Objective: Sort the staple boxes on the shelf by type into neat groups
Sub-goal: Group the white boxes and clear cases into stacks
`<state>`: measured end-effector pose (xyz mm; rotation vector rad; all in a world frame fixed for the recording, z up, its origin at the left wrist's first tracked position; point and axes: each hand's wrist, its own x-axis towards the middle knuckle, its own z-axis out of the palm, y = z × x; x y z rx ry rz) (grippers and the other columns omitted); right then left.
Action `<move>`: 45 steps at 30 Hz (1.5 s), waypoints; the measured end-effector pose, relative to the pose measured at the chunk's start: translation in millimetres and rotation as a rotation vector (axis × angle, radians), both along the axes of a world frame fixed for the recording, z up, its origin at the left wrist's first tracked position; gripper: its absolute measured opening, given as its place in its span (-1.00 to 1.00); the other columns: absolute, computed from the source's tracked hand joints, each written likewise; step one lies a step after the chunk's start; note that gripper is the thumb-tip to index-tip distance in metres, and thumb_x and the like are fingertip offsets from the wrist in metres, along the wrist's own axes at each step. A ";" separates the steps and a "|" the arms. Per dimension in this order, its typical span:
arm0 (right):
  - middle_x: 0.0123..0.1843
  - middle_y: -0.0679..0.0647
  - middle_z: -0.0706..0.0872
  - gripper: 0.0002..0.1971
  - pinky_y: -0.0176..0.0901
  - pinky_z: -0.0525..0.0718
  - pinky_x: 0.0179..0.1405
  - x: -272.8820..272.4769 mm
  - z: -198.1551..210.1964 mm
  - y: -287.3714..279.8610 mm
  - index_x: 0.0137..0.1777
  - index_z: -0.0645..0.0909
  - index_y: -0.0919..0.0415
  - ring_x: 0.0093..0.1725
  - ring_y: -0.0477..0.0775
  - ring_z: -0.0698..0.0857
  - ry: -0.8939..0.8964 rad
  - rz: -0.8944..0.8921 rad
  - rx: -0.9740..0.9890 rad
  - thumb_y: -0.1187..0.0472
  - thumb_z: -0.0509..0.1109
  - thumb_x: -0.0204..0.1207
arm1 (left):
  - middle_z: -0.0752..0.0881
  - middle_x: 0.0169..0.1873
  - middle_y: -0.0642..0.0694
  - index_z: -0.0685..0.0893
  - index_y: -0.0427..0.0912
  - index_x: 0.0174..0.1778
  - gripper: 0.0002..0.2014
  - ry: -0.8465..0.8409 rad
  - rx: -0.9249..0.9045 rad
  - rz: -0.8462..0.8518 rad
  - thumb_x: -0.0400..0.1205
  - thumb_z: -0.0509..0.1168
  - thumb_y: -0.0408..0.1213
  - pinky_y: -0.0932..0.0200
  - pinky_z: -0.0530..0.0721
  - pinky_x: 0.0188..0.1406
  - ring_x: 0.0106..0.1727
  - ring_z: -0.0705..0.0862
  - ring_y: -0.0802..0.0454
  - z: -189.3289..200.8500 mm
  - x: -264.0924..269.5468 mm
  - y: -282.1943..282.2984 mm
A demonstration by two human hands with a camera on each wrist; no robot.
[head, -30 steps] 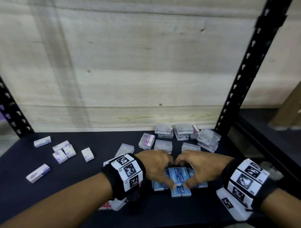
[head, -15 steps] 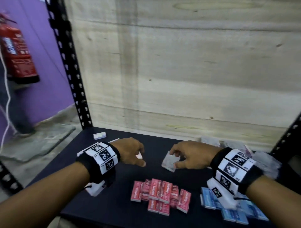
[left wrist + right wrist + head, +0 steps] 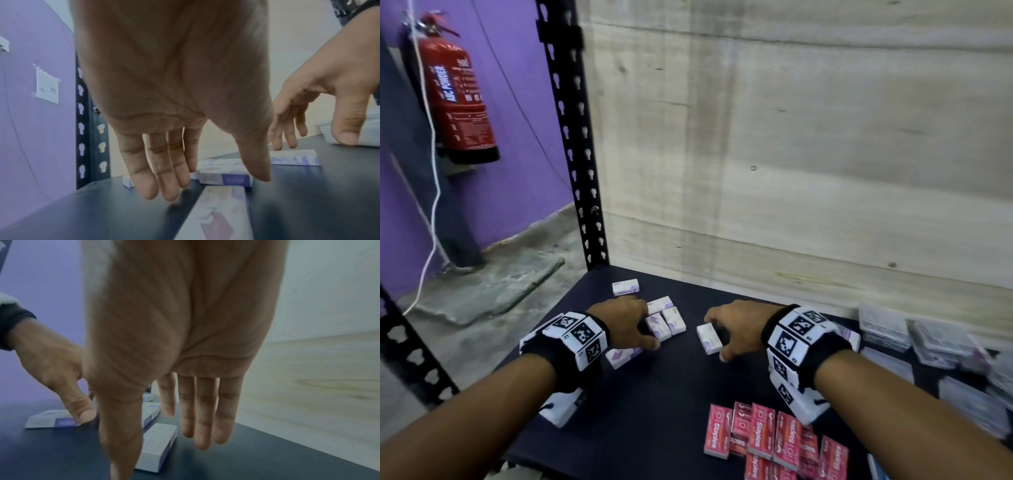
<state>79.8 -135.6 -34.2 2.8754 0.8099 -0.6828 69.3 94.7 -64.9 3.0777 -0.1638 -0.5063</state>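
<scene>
Several white-and-purple staple boxes (image 3: 674, 320) lie loose at the back left of the dark shelf (image 3: 654, 411). My left hand (image 3: 643, 337) hovers over them with straight fingers (image 3: 162, 175), its thumb by one box (image 3: 621, 356). My right hand (image 3: 717, 337) is open, with its thumb and fingers (image 3: 201, 426) standing on either side of a single white-and-purple box (image 3: 709, 338) (image 3: 158, 446); I cannot tell whether they touch it. Red staple boxes (image 3: 774, 442) form a group at the front.
Clear plastic boxes (image 3: 883, 325) are stacked along the right side by the wooden back panel (image 3: 791, 171). A blue box edge (image 3: 875, 467) shows at the bottom right. A black shelf upright (image 3: 575, 154) stands at the left, with a red fire extinguisher (image 3: 458, 99) beyond it.
Both hands left the blue boxes and moved left across the shelf to the white-and-purple boxes. The head view swung left with them.
</scene>
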 end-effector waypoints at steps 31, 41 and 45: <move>0.17 -0.01 0.72 -0.53 -0.03 0.67 0.19 -211.4 22.8 -322.4 0.16 0.53 0.03 0.14 0.02 0.70 -0.103 -0.984 0.161 -0.12 0.57 0.35 | 0.68 0.11 -0.07 0.69 -0.07 0.22 -0.53 -0.148 -0.077 -1.164 0.45 0.49 0.05 0.03 0.65 0.02 0.12 0.65 -0.10 91.1 -52.5 -352.8; 0.35 0.00 0.59 -0.36 -0.10 0.57 0.33 -245.4 -16.5 -382.9 0.29 0.48 0.11 0.43 0.04 0.55 -0.076 -1.231 0.104 -0.23 0.55 0.33 | 0.68 0.06 0.01 0.62 0.00 0.38 -0.46 -0.095 0.076 -1.427 0.49 0.49 0.05 0.11 0.60 -0.18 0.05 0.64 -0.06 60.7 -78.0 -506.4; 0.37 0.03 0.59 -0.25 -0.16 0.56 0.22 -236.4 -28.0 -388.9 0.36 0.46 0.12 0.39 0.08 0.56 -0.100 -1.274 0.063 -0.31 0.53 0.31 | 0.66 0.16 0.00 0.54 0.07 0.48 -0.41 -0.034 0.130 -1.447 0.52 0.49 0.00 0.25 0.33 -0.41 0.07 0.61 0.02 46.2 -70.7 -534.7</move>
